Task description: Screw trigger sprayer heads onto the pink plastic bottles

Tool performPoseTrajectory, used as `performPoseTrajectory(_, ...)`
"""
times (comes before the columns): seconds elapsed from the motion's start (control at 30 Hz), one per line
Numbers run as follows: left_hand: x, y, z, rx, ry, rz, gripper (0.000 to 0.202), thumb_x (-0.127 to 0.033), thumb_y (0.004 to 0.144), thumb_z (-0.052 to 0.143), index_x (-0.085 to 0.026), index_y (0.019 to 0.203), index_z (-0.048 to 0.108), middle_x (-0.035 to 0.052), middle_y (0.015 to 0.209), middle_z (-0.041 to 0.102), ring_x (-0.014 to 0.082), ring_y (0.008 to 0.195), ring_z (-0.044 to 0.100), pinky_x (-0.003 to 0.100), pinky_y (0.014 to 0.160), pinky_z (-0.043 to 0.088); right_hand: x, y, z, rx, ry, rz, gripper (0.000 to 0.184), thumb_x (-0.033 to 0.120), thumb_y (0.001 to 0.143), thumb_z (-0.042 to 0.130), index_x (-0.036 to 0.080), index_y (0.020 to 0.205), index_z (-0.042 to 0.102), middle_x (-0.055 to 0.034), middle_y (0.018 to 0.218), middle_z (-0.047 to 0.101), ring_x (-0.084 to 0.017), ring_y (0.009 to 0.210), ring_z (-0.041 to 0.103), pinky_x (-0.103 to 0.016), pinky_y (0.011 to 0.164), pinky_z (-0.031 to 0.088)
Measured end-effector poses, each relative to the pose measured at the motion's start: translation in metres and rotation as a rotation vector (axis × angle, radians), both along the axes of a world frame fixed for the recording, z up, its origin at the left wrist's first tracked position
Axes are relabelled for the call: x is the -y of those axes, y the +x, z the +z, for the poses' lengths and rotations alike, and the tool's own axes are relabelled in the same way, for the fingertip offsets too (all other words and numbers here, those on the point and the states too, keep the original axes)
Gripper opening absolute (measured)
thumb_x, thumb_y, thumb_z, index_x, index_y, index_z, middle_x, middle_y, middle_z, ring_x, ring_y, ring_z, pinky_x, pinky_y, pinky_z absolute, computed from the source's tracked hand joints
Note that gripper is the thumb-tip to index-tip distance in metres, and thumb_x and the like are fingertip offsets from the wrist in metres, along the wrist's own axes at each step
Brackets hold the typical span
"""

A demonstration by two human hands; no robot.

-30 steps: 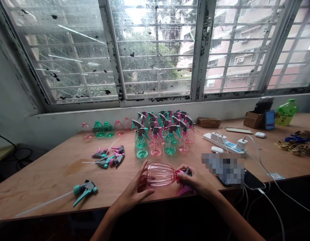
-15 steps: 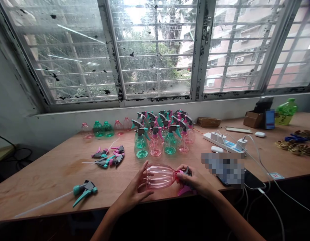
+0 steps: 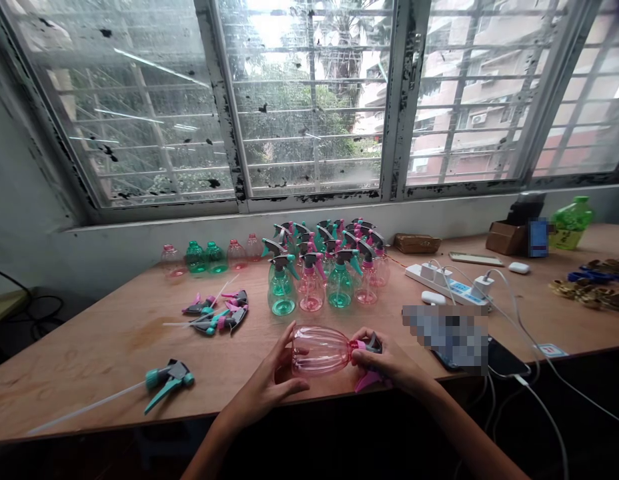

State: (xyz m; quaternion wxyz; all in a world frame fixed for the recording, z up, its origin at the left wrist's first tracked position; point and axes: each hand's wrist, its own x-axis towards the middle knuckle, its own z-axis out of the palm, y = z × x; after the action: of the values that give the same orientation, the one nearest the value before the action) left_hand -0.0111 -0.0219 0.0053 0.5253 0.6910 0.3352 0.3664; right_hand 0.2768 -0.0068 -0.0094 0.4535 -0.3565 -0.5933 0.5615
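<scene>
A clear pink spray bottle lies on its side just above the near edge of the wooden table. My left hand cups its round base with fingers curled round it. My right hand is closed on the pink and grey trigger head at the bottle's neck. The pink trigger lever sticks out below my right fingers.
Behind stands a cluster of finished pink and green spray bottles. Capless bottles line the wall at left. Loose trigger heads lie mid-left, a teal one with tube nearer. A power strip, cables and phone lie to the right.
The bottle has turned slightly in my hands; my left fingers have shifted round its base. Both hands stay in the same place.
</scene>
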Motion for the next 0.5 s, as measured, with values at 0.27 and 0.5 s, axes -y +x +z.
performPoseTrajectory(0.27,0.0019,0.0029,-0.0001,-0.063,0.069,0.067,0.097,-0.025,0.089,0.07,-0.036,0.159,0.004,0.0083,0.129,0.059,0.0264,0.123,0.058,0.052,0.115,0.036,-0.0004,-0.0009,0.0001,-0.051,-0.005,0.01,0.045,0.057,0.075,0.08,0.017,0.088,0.062,-0.0011,0.07,0.069,-0.014,0.06,0.058,-0.025,0.058,0.043)
performPoseTrajectory(0.5,0.002,0.0009,-0.0025,0.003,-0.022,0.024,0.096,-0.027,0.084,0.076,-0.034,0.158,0.016,0.0108,0.148,0.046,0.0306,0.141,0.043,0.051,0.119,0.031,0.0015,-0.0001,0.0013,-0.033,-0.016,-0.001,0.048,0.055,0.07,0.085,0.017,0.089,0.062,-0.0003,0.068,0.068,-0.014,0.058,0.057,-0.024,0.055,0.041)
